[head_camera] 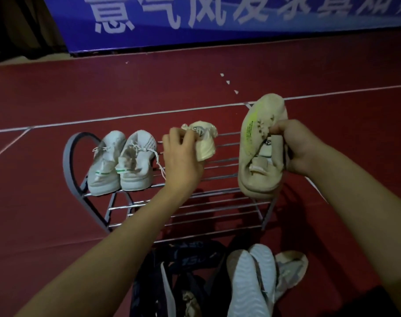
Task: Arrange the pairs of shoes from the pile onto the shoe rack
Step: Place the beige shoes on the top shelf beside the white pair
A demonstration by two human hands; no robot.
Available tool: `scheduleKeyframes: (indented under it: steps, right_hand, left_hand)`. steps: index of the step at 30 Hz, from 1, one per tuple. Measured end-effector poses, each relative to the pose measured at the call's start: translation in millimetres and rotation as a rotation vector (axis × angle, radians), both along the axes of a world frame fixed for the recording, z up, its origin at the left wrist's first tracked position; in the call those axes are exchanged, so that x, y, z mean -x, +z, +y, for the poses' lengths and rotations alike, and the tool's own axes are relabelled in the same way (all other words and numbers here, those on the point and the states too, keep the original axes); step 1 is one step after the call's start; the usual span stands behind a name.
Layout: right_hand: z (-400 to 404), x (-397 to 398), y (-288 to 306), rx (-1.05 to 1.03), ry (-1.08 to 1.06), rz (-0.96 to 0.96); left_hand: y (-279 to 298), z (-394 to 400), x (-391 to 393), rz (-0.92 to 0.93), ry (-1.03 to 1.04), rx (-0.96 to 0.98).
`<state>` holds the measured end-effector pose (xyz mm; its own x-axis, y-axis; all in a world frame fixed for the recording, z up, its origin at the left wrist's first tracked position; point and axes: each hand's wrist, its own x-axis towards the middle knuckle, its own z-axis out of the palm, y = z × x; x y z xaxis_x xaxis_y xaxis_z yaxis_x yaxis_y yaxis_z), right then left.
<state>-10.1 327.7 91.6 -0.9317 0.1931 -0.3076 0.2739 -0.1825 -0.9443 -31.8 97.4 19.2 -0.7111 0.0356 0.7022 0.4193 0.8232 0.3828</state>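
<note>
We're mid-placement of the second pair. One white pair (pixel 121 161) already sits on the top tier of the shoe rack (pixel 227 193), well off to the outer side of the left fingers.

Left hand (pixel 183 156): fingers curled and pinching the collar of a beige shoe (pixel 204 143), which hangs just beyond the fingertips over the rack's middle bars; can't tell if it touches them.

Right hand (pixel 295 147): fingers and thumb clamped on the collar of the matching beige shoe with yellow-green stripe (pixel 256 152), toe pointing away from us, heel hanging below the fingers, tilted and clear of the bars.

Next move, as we read it: set the left shoe flat just beside the white pair, level the right one and drop it touching its mate, toes aligned.

The pile (pixel 217 282) is below both wrists, nearest us: dark shoes and pale ones, several still to go.

Surface: dark red sports floor (pixel 57 99) with white lines. Blue banner (pixel 217 19) with white characters along the far wall. Lighting dim.
</note>
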Motion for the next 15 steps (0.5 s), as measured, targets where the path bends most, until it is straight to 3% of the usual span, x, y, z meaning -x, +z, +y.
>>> scheduleKeyframes:
  steps: [6,10,12,15]
  right_hand:
    - [-14,-4,8,0.016,0.049,-0.035]
    - [-16,-9,5,-0.13,0.145,-0.072]
    - [-16,-13,-8,-0.226,0.198,-0.118]
    - [-18,-20,-32,-0.167,0.294,-0.154]
  left_hand:
    - [-17,34,32,-0.156,-0.014,0.231]
    - [-46,46,39,-0.305,-0.26,0.591]
    - [-50,41,29,-0.271,-0.32,0.354]
    - [-42,34,-9,-0.359,-0.231,-0.328]
